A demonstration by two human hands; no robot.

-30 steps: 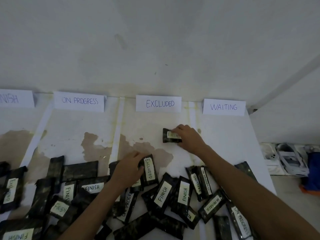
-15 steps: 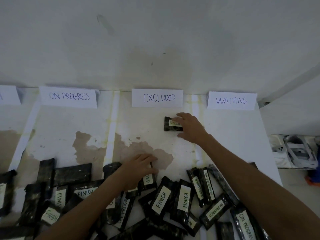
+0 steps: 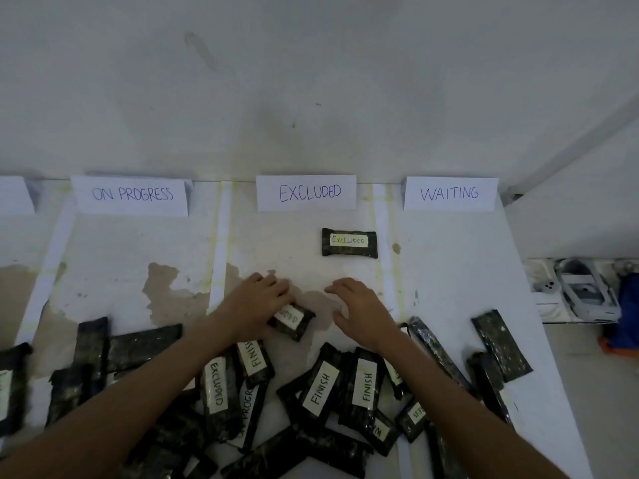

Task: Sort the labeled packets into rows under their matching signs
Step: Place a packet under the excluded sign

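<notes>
One dark packet labelled EXCLUDED (image 3: pixel 349 242) lies alone under the EXCLUDED sign (image 3: pixel 306 192). My left hand (image 3: pixel 257 303) grips a second EXCLUDED packet (image 3: pixel 293 320) just ahead of the heap. Beside it, my right hand (image 3: pixel 359 311) hovers over the bare table with relaxed fingers, holding nothing. A heap of dark packets (image 3: pixel 321 392) labelled FINISH, EXCLUDED and ON PROGRESS fills the near part of the table. The ON PROGRESS sign (image 3: pixel 131 195) and the WAITING sign (image 3: pixel 449 193) stand against the wall.
White tape strips (image 3: pixel 219 243) split the stained table (image 3: pixel 449 271) into columns. The table's right edge drops to a floor with grey gear (image 3: pixel 584 292) and a blue object (image 3: pixel 627 305). A wall rises right behind the signs.
My right hand let go of the EXCLUDED packet under its sign and drew back toward the heap. My left hand pulled another EXCLUDED packet forward out of the heap.
</notes>
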